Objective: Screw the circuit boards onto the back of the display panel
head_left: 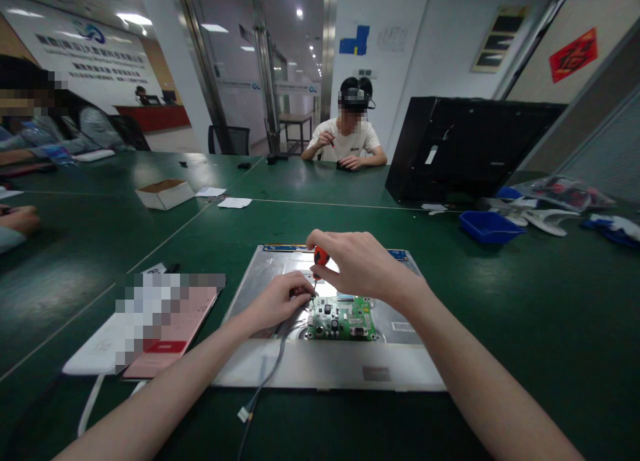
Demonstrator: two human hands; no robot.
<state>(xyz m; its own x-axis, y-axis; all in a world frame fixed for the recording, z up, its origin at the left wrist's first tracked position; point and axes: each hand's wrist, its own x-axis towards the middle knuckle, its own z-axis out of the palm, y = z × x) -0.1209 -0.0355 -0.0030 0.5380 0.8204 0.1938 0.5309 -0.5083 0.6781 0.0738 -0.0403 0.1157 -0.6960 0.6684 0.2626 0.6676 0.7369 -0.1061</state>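
A silver metal panel (260, 367) lies flat on the green table in front of me. A green circuit board (345, 319) sits on its middle. My right hand (360, 264) grips the red-orange handle of a small screwdriver (320, 256), held upright with its tip at the board's left corner. My left hand (280, 302) rests on the panel beside that tip, fingers pinched at the shaft near the board's edge. A grey cable (265, 381) runs from under my left hand off the panel's front edge.
A white pad and pink paper (165, 334) lie at left. A black monitor shell (465, 147), a blue tray (487, 226) and white parts stand at right. A cardboard box (165, 193) sits further back. A person (347, 137) sits opposite; other people's arms are at far left.
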